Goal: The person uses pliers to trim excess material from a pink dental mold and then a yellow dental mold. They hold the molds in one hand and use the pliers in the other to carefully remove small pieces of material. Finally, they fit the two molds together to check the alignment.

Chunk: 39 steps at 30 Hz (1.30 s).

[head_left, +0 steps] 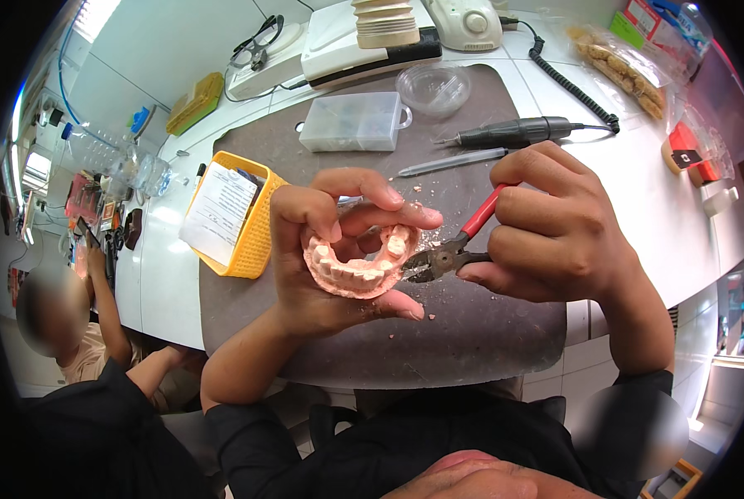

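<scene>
My left hand (297, 287) holds a pinkish horseshoe-shaped dental plaster model (351, 279) with its row of teeth facing up. The thumb is below it and the fingers curl over its far side. My right hand (559, 229) is closed around red-handled cutting pliers (445, 259). Their metal jaws meet the model's right end; whether they bite into it I cannot tell. Small plaster crumbs (429, 241) lie scattered around the jaws on the dark brown mat (389, 349).
Left of my hands stands a yellow basket (251, 258) with a paper slip (218, 208). Beyond are a clear plastic box (351, 122), a round clear container (434, 90), a pen (451, 162) and a black corded handpiece (513, 131). Another person (89, 333) sits at far left.
</scene>
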Each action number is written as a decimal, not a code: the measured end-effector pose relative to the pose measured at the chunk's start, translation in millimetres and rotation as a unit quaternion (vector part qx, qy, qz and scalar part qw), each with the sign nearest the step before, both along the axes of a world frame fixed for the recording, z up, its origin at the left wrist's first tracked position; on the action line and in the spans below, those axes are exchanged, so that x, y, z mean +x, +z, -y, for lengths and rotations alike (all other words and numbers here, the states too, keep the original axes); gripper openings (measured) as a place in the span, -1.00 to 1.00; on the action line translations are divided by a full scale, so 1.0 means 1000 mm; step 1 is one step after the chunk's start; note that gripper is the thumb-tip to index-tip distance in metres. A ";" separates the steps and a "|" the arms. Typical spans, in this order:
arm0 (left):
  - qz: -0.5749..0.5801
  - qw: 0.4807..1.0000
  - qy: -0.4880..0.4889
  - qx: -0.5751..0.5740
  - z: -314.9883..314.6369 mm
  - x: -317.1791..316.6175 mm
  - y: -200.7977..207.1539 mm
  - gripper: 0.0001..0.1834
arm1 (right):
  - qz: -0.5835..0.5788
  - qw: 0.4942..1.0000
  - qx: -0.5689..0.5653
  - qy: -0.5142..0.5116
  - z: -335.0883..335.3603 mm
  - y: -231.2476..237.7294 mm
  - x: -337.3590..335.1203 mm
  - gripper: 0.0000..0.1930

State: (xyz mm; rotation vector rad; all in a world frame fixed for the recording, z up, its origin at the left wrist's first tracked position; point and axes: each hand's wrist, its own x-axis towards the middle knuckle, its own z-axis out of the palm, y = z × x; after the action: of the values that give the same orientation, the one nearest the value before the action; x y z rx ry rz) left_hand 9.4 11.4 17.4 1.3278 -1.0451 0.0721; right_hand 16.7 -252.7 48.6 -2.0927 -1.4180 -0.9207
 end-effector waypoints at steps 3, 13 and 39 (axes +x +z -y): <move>-0.020 1.000 -0.004 0.003 0.002 -0.003 0.002 -0.14 | -0.001 1.000 -0.003 0.002 -0.001 0.001 -0.001 -0.57; -0.088 0.996 -0.032 -0.009 0.003 -0.001 -0.003 -0.13 | -0.021 1.000 -0.015 0.007 -0.002 -0.002 -0.006 -0.60; -0.047 0.999 0.004 0.004 0.003 -0.002 -0.006 -0.08 | -0.053 0.998 -0.019 0.010 -0.004 -0.008 -0.008 -0.68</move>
State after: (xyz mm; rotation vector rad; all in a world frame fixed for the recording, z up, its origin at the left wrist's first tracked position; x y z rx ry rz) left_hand 7.4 8.5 11.4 1.3293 -0.9626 0.0119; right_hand 8.7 -248.2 40.3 -2.1178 -1.4086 -0.7681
